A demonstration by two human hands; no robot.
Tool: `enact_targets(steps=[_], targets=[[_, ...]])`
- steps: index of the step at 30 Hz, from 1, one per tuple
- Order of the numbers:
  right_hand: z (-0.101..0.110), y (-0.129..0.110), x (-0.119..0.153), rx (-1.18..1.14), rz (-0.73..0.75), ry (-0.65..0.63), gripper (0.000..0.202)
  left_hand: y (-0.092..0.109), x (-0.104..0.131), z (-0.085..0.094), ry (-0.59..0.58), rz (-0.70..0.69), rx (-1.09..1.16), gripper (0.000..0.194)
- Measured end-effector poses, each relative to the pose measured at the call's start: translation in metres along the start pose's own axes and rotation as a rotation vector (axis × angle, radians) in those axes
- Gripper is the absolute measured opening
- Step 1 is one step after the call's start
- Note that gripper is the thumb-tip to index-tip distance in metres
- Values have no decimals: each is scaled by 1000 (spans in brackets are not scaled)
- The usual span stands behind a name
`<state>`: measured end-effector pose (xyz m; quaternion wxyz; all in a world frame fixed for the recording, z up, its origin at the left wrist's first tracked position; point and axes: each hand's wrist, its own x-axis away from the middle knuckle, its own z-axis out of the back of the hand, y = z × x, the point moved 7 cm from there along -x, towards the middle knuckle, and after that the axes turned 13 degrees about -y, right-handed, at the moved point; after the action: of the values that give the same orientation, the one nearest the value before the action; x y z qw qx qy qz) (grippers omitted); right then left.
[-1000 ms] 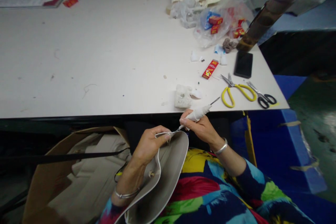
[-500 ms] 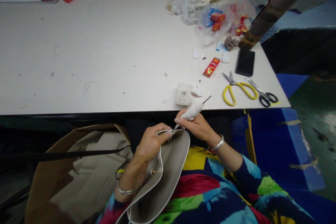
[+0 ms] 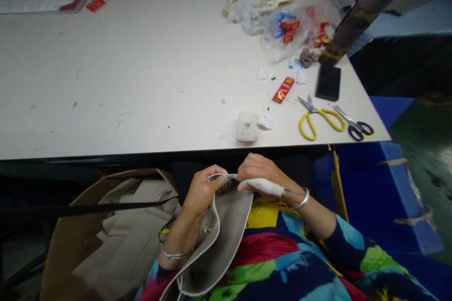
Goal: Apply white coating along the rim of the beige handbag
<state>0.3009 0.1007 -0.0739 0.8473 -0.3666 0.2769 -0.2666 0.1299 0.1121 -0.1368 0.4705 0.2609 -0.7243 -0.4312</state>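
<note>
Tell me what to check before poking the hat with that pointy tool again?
1. Left hand grips the hat at its rim: ok.
2. Right hand has a firm hold on the white-wrapped tool: ok.
3. Tool tip sits at the rim's edge, close to the left fingertips: not ok, fingers look very near the point.
4. Hat rests steady on the lap: ok.
5. Tip sharp and unbent: cannot tell, too small to see.
6. Yellow scissors lie on the table, away from both hands: ok.
</note>
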Motion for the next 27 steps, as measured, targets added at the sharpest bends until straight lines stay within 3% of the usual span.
enact_targets(steps=[3, 6, 9, 14, 19, 23, 27], targets=[[2, -9, 7, 129, 35, -11, 26, -3, 0, -1, -8, 29, 53, 27], [12, -12, 14, -33, 45, 183, 31, -2, 3, 1, 38, 0, 42, 27], [12, -4, 21, -207, -36, 330, 27, 1, 8, 2, 68, -39, -7, 25], [-6, 10, 29, -497, -170, 454, 29, 8, 16, -2, 92, -94, -100, 22], [-8, 6, 33, -418, -240, 521, 25, 11, 19, -3, 92, -131, -189, 19], [-5, 1, 40, -430, -287, 593, 27, 26, 23, 10, 245, -195, -227, 20], [11, -14, 52, -338, -287, 778, 32, 55, 37, 42, 408, -299, -119, 27]])
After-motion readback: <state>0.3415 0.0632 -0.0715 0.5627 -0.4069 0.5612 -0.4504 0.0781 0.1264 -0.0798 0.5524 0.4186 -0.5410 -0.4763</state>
